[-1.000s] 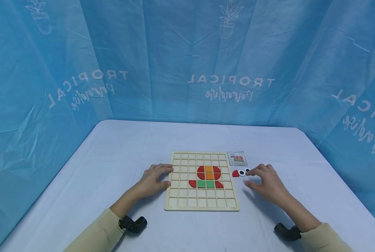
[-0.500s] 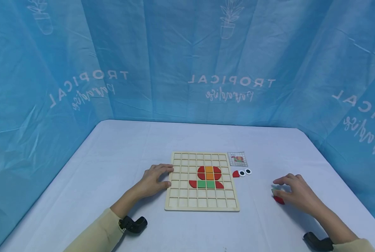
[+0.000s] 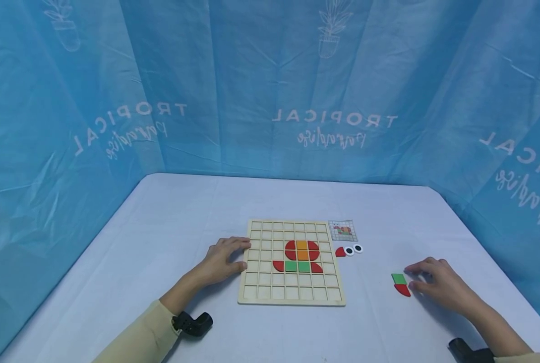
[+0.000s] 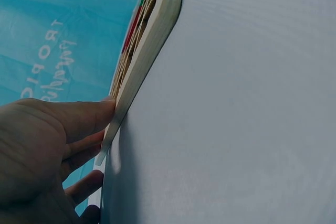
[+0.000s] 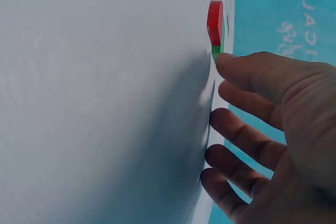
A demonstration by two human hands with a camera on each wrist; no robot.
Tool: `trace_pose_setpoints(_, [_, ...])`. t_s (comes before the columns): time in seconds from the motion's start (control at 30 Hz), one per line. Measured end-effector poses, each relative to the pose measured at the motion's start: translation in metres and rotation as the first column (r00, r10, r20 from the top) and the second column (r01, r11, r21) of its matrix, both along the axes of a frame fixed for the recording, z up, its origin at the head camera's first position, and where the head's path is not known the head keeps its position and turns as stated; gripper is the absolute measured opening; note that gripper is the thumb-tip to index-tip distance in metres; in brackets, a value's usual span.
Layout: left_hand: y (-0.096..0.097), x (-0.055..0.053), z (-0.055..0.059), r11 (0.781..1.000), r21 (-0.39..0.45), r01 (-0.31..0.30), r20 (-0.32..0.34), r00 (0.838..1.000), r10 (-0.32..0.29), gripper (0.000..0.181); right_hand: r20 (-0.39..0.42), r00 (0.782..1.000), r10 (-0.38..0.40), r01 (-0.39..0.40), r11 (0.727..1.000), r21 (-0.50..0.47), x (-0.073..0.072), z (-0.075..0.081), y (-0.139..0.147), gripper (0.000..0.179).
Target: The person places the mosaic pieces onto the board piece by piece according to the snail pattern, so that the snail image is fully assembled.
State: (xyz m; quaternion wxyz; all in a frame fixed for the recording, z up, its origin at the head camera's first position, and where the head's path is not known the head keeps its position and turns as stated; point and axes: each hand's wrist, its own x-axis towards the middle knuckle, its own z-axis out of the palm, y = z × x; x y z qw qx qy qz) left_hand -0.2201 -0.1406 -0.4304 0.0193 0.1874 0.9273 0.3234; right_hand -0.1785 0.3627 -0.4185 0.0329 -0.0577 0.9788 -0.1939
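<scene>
A wooden grid board (image 3: 258, 280) lies on the table. In its cells sit red rounded pieces (image 3: 290, 255), orange squares (image 3: 302, 244) and green squares (image 3: 291, 266). My left hand (image 3: 220, 259) rests against the board's left edge; in the left wrist view its thumb (image 4: 92, 119) touches the rim. Farther right, my right hand (image 3: 444, 285) is beside a loose green square (image 3: 399, 279) and a red quarter-round piece (image 3: 403, 291). Its fingers are loosely bent and hold nothing. In the right wrist view the thumb (image 5: 252, 72) tip is close to the green square; contact is unclear.
A small pattern card (image 3: 343, 231) lies beside the board's upper right corner. Below it are a red quarter-round piece (image 3: 340, 252) and two white eye discs (image 3: 349, 250). A blue printed curtain (image 3: 251, 101) surrounds the white table (image 3: 197, 201).
My right hand has moved right and toward me, from the eye discs to the loose green and red pieces, which now show fully. The left hand and board stay put.
</scene>
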Motion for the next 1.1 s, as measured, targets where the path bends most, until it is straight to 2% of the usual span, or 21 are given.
trace_pose_setpoints(0.27, [-0.001, -0.001, -0.001, 1.000, -0.007, 0.003, -0.014, 1.000, -0.003, 0.049, -0.058, 0.997, 0.050, -0.051, 0.999, -0.005, -0.001, -0.002, -0.003, 0.035])
trace_pose_setpoints(0.77, [-0.001, -0.001, -0.001, 1.000, -0.008, 0.010, -0.016, 1.000, -0.010, 0.049, -0.089, 0.993, 0.076, -0.078, 0.997, -0.026, -0.004, -0.006, -0.009, 0.030])
trace_pose_setpoints(0.93, [-0.001, -0.001, -0.001, 1.000, -0.011, 0.002, -0.009, 1.000, -0.002, 0.048, -0.104, 0.993, 0.060, -0.062, 0.998, -0.019, -0.008, 0.001, -0.021, 0.031])
trace_pose_setpoints(1.1, [-0.001, -0.001, -0.001, 1.000, -0.006, 0.006, -0.019, 1.000, -0.006, 0.048, -0.140, 0.988, 0.072, -0.078, 0.996, -0.035, -0.015, 0.012, -0.048, 0.028])
